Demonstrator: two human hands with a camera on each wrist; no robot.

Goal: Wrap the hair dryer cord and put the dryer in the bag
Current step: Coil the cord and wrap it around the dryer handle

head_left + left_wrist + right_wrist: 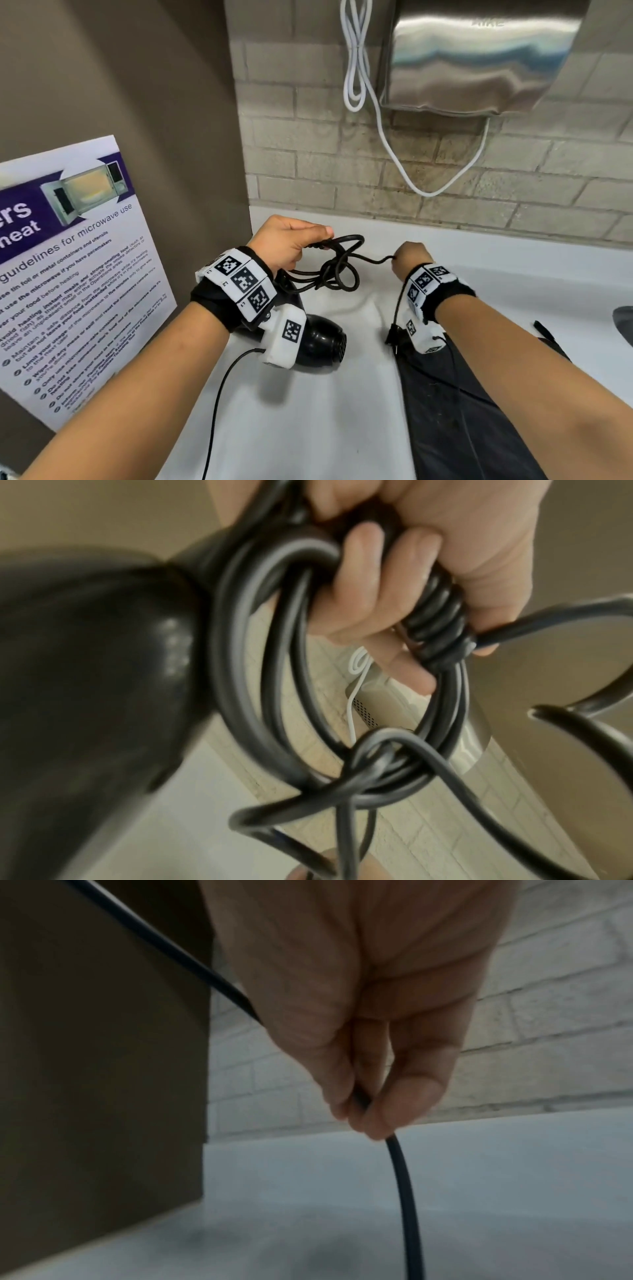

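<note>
Head view: the left hand [289, 245] is clenched around the dryer [318, 339] handle together with several gathered loops of black cord [337, 270]. The dryer hangs from that fist above the white counter [342, 411], its body pointing down and toward the person. The right hand [409, 257] pinches the free run of cord just to the right of the coil. From that pinch the cord drops past the right wrist to the plug [394, 337], which hangs over the dark bag [455, 428] lying flat on the counter under the right forearm. So the loose tail runs rightward from the coil, and the right hand is the nearer one to bring it round. The bag lies nearer the right arm too.

Left wrist view: the fingers [359, 588] curl tightly over the handle and the ribbed strain relief [435, 620]. Loops of cord hang below the fist and cross one another loosely, not yet bound. The dryer body is a dark blur at left.

Right wrist view: thumb and fingertips [394, 1096] nip the cord [405, 1191], which hangs down from the pinch; another stretch runs up and left behind the hand. The next wrap probably means carrying this tail leftward across the coil.
</note>
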